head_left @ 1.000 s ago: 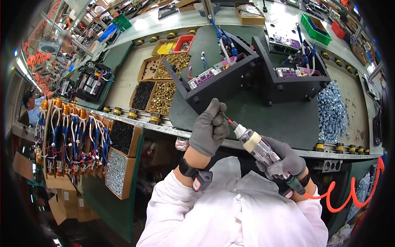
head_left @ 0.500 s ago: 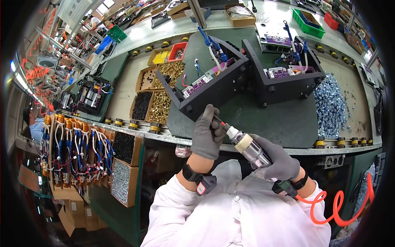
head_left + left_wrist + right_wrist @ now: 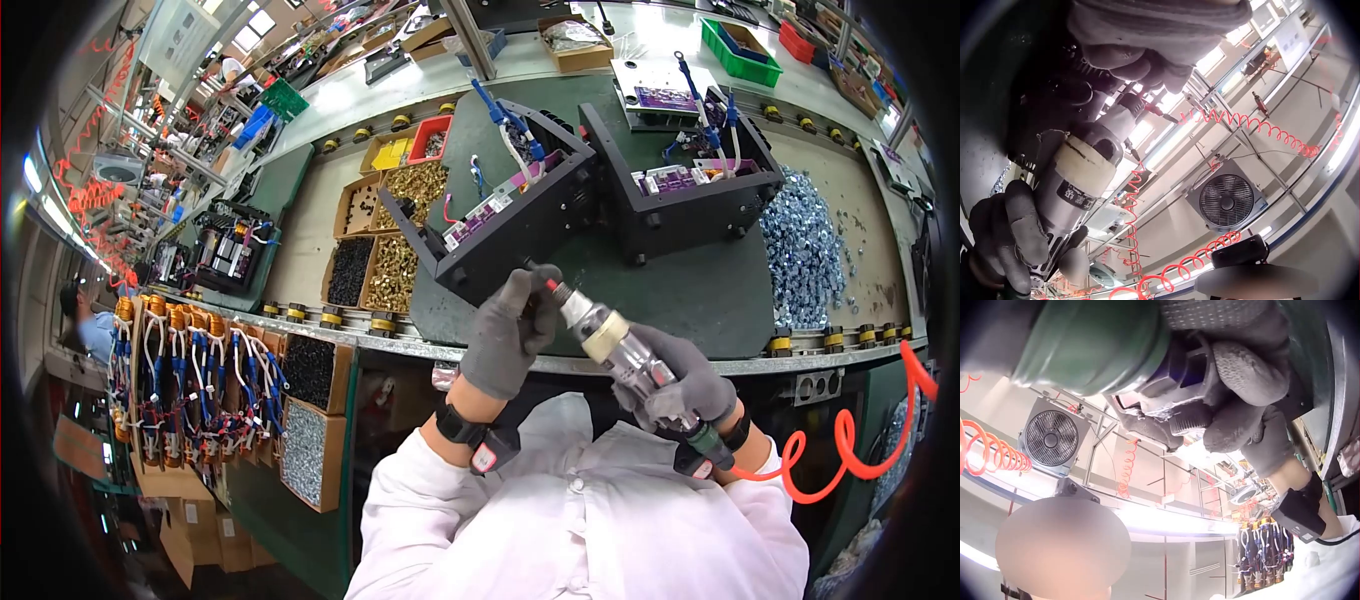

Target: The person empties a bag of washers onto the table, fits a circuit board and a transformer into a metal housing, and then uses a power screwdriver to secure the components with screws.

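My right hand (image 3: 672, 385) in a grey glove grips a silver pneumatic screwdriver (image 3: 620, 345) with a tan tape band, held at chest height and tilted up to the left. My gloved left hand (image 3: 510, 325) curls its fingers round the red-tipped bit (image 3: 552, 287) at the tool's front end. In the left wrist view the screwdriver (image 3: 1079, 181) runs from the right hand's fingers (image 3: 1016, 231) up to the left hand's fingertips (image 3: 1147, 65). In the right wrist view the tool's green rear end (image 3: 1094, 344) fills the top. Just beyond the hands stands an open black chassis (image 3: 505, 215) with purple boards.
A second black chassis (image 3: 690, 185) sits to the right on the green mat (image 3: 680, 290). A heap of silver screws (image 3: 805, 255) lies at the far right. Cardboard bins of brass and black fasteners (image 3: 385, 250) stand left. An orange coiled air hose (image 3: 850, 440) trails from the tool.
Both hands with the screwdriver have shifted slightly up and right; the left hand stays on the bit tip. The head view has tilted a little.
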A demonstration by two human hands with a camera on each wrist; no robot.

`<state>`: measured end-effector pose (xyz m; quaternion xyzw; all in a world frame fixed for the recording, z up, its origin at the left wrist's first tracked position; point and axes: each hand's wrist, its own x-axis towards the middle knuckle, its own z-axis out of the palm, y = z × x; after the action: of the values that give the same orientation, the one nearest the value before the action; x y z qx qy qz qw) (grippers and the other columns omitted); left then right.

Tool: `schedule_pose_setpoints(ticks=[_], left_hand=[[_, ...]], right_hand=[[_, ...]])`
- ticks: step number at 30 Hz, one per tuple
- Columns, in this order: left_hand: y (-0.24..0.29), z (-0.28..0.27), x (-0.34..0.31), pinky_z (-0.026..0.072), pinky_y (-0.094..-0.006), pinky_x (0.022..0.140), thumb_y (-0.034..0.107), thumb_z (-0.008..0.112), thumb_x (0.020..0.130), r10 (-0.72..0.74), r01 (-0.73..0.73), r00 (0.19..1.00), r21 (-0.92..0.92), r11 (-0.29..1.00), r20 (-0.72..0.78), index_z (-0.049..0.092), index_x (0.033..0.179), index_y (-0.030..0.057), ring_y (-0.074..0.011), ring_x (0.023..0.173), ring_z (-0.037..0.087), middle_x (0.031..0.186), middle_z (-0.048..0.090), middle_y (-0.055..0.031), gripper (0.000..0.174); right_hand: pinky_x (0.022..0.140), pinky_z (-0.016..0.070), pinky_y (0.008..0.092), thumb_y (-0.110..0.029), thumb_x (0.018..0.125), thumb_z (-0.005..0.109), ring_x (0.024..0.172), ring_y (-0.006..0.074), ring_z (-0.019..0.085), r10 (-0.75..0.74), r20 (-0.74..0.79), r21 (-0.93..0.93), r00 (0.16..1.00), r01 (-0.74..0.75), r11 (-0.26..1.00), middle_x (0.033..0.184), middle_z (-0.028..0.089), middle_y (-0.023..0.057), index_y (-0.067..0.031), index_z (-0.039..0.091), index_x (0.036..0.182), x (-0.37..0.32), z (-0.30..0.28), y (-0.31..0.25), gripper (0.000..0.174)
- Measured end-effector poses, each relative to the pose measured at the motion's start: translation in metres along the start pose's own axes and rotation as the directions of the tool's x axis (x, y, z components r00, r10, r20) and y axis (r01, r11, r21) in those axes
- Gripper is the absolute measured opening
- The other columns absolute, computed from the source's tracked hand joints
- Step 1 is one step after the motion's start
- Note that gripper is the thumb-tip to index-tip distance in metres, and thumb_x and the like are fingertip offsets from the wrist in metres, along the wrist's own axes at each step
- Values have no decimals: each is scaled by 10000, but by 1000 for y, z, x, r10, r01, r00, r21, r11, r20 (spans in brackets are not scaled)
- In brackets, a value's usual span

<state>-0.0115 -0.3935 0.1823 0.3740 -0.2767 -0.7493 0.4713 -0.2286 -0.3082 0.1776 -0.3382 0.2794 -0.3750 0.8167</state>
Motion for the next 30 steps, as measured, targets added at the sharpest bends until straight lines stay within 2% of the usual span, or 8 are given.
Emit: schedule_pose_setpoints(ticks=[4, 6, 8, 10, 11, 13, 23, 30], left_hand=[[46, -3, -6, 262, -207, 437, 402, 601, 894, 146, -93, 987, 521, 849, -63, 643, 894, 57, -60, 496, 387, 622, 484, 49, 348], [88, 13, 4, 293, -200, 451, 348, 620, 877, 364, -188, 931, 837, 514, -15, 644, 848, 45, -77, 472, 410, 593, 491, 28, 305], [104, -20, 63, 361, -219, 477, 358, 648, 848, 534, -562, 664, 820, -106, 524, 656, 874, 55, -126, 489, 496, 616, 553, -37, 304], [127, 4, 82, 439, -275, 548, 425, 636, 839, 298, -55, 953, 998, 6, 51, 683, 925, 97, -173, 579, 591, 659, 603, -93, 341], [128, -1, 103, 439, -275, 548, 425, 636, 839, 298, -61, 953, 998, 4, 57, 683, 925, 97, -173, 579, 591, 659, 603, -93, 341], [119, -12, 132, 475, -333, 668, 568, 560, 848, 50, -30, 997, 865, -502, 63, 704, 998, 119, -200, 687, 635, 732, 646, -125, 495], [120, 3, 117, 482, -325, 726, 744, 501, 778, -127, 74, 988, 995, -69, -83, 672, 947, -66, -213, 743, 642, 822, 670, -133, 845], [118, -6, 126, 486, -325, 708, 763, 497, 766, -113, 23, 993, 991, -130, -38, 686, 889, -52, -219, 722, 645, 770, 661, -143, 846]], right_hand=[[530, 499, 252, -53, 567, 684, 738, 146, 575, -146, -199, -37, 969, 141, 989, 981, 542, 101, 38, 283, 1412, -8, 5, -20, 940], [525, 499, 257, -49, 579, 670, 694, 139, 572, -146, -166, -55, 975, 139, 989, 953, 547, 103, 37, 286, 1412, -7, -7, -18, 921], [526, 499, 258, -48, 585, 661, 682, 137, 571, -140, -176, -87, 974, 127, 988, 939, 548, 103, 36, 287, 1413, -4, -7, -14, 912], [527, 498, 259, -47, 591, 652, 669, 134, 569, -140, -185, -120, 973, 119, 986, 926, 549, 102, 35, 288, 1413, -1, -6, -10, 903], [528, 496, 261, -50, 594, 648, 667, 134, 568, -125, -179, -126, 976, 103, 987, 923, 549, 100, 34, 292, 1412, 1, -4, -8, 896], [530, 491, 267, -52, 600, 640, 659, 133, 567, -85, -170, -138, 982, 62, 989, 921, 552, 94, 30, 306, 1405, 2, -6, -5, 875], [523, 492, 273, -73, 612, 647, 616, 134, 568, -108, -185, -197, 977, 70, 978, 879, 554, 90, 22, 305, 1402, 20, -6, -3, 867], [509, 496, 268, -110, 594, 659, 599, 137, 570, -116, -185, -206, 976, 77, 975, 857, 560, 95, 39, 302, 1394, 32, -7, -4, 888]])
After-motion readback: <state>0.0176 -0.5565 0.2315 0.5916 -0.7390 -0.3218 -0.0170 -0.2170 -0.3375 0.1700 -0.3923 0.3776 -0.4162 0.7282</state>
